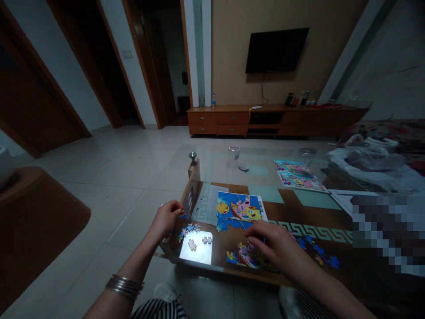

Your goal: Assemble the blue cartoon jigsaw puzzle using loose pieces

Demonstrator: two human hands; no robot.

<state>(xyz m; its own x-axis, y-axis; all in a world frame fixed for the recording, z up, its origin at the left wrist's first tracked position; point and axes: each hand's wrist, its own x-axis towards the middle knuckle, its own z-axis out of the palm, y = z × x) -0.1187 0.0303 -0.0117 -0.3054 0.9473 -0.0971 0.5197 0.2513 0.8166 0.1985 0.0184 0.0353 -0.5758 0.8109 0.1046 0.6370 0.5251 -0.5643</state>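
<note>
My left hand (pixel 168 218) is closed in a pinch on a small blue and yellow puzzle piece (pixel 183 215) above the table's left end. Below it lie loose puzzle pieces (pixel 190 227) and a white square card (pixel 195 253) with two pieces lying grey side up. My right hand (pixel 274 241) hovers over a partly joined puzzle (pixel 244 256), thumb and forefinger bent close together; whatever is between them I cannot make out. It covers part of that puzzle. Behind it lies a cartoon picture sheet (pixel 239 207). More blue pieces (pixel 320 252) are scattered to the right.
On the glass-topped table (pixel 159 164) stand a clear jar (pixel 233 157) and a second jar (pixel 307 155), with a lid (pixel 243 168) between. Other picture sheets (pixel 300 176) and a plastic bag (pixel 365 161) are at the right. A knob (pixel 193 157) rises at the left.
</note>
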